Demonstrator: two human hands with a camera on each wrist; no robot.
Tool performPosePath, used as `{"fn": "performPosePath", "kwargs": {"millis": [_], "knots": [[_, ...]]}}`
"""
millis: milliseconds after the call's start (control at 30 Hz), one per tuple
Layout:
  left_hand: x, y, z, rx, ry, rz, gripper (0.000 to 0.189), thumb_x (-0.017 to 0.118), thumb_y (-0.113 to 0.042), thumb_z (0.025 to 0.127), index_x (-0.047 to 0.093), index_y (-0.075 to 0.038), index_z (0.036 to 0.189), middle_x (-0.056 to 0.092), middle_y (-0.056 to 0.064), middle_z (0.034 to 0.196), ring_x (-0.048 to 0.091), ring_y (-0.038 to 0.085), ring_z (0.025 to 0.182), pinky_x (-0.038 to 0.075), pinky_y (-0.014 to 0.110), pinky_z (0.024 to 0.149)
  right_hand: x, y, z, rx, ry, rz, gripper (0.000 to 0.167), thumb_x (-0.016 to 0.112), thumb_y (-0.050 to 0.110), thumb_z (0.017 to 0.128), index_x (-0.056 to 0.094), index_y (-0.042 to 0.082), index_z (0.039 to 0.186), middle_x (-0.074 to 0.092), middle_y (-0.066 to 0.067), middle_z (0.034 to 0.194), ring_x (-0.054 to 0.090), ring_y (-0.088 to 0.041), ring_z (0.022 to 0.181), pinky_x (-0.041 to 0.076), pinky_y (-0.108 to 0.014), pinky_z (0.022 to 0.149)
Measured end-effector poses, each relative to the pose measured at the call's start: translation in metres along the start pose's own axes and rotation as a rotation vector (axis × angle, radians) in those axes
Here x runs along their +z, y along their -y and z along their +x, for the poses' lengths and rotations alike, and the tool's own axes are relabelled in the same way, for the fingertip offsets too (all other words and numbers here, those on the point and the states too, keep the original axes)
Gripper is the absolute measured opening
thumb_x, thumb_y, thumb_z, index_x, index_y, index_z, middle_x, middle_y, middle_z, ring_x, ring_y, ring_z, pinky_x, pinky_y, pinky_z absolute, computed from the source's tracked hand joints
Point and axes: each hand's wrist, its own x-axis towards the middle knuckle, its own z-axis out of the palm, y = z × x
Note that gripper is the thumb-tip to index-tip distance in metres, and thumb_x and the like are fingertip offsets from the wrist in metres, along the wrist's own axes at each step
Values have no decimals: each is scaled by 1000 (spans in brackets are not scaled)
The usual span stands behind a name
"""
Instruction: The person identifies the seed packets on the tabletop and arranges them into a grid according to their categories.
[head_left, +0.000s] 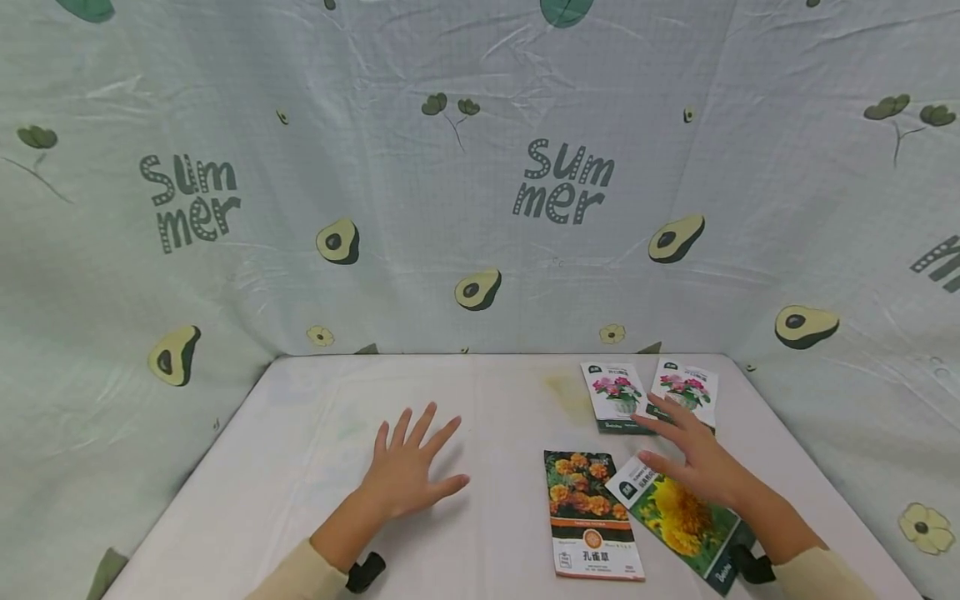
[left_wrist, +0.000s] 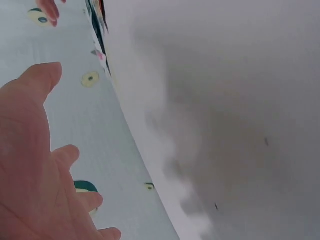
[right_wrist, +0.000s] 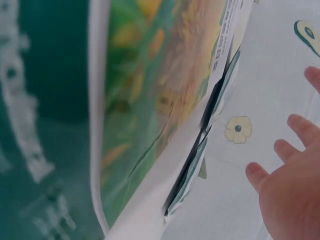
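Note:
My left hand hovers over the white table with fingers spread and nothing in it; its shadow falls on the tabletop in the left wrist view. My right hand, fingers spread, is over the seed packets on the right. Beneath it lies a yellow-flower packet, partly covered by the hand and wrist. Left of that is an orange marigold packet, its edge meeting the yellow one's corner. Farther back lie two pink-flower packets, one on the left and one on the right, the latter partly hidden by my fingers.
The white table reaches back to a hanging sheet printed with avocados and "summer", which also encloses both sides. Dark camera mounts sit at the left wrist and the right wrist.

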Motion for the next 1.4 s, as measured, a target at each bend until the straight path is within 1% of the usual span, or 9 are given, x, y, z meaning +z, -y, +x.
{"fn": "performPosePath", "kwargs": {"millis": [167, 333, 533, 667, 867, 1067, 1133, 1267, 1400], "knots": [[5, -16, 0, 50, 7, -3, 81, 58, -70, 91, 35, -35, 160, 21, 9, 172, 17, 48, 156, 12, 73, 118, 2, 5, -5, 11, 15, 8, 53, 70, 46, 94, 63, 23, 142, 32, -16, 165, 30, -50, 146, 32, -80, 102], [13, -33, -1, 108, 32, -21, 79, 57, -69, 92, 36, -34, 160, 23, 10, 171, 19, 48, 155, 14, 73, 117, 3, 8, -9, 17, 46, 6, 54, 71, 48, 94, 64, 22, 140, 36, -17, 163, 33, -51, 144, 33, -80, 101], [22, -50, -2, 155, 23, -54, 74, 59, -62, 96, 38, -29, 159, 28, 15, 168, 25, 49, 153, 21, 73, 114, 4, 11, -15, 38, 96, 20, 54, 71, 51, 93, 65, 23, 139, 40, -17, 161, 35, -51, 143, 34, -79, 101], [26, -61, 0, 145, 48, -77, 71, 62, -54, 97, 39, -27, 159, 31, 17, 166, 25, 50, 152, 23, 72, 114, 4, 12, -17, 44, 126, 27, 55, 71, 54, 92, 66, 25, 138, 43, -16, 160, 35, -52, 144, 33, -79, 102], [30, -78, 1, 111, 89, -97, 69, 65, -49, 97, 42, -26, 157, 34, 17, 165, 24, 49, 153, 25, 71, 115, 4, 12, -22, 38, 168, 55, 49, 72, 55, 91, 69, 31, 133, 47, -14, 156, 43, -49, 140, 38, -76, 101], [36, -96, 5, 88, 139, -79, 71, 60, -59, 96, 41, -31, 158, 31, 13, 167, 22, 45, 155, 23, 68, 118, 3, 11, -25, 29, 224, 60, 43, 71, 55, 91, 71, 35, 130, 49, -15, 153, 46, -48, 137, 39, -75, 101], [39, -101, 7, 83, 152, -61, 72, 58, -64, 95, 41, -33, 158, 29, 11, 168, 22, 43, 156, 24, 67, 118, 3, 10, -26, 44, 247, 63, 43, 72, 56, 91, 71, 36, 129, 50, -14, 152, 47, -47, 137, 40, -73, 102], [43, -112, 10, 94, 145, -42, 71, 57, -67, 95, 43, -35, 156, 29, 10, 169, 23, 41, 156, 24, 65, 119, 3, 11, -25, 76, 286, 70, 42, 72, 57, 90, 72, 36, 127, 51, -13, 150, 50, -43, 134, 44, -70, 102], [44, -123, 13, 101, 125, -45, 70, 59, -65, 95, 48, -31, 154, 31, 10, 168, 27, 39, 155, 26, 62, 120, 3, 14, -25, 96, 312, 82, 40, 74, 55, 89, 73, 36, 124, 52, -12, 147, 51, -39, 131, 47, -66, 101]]}}
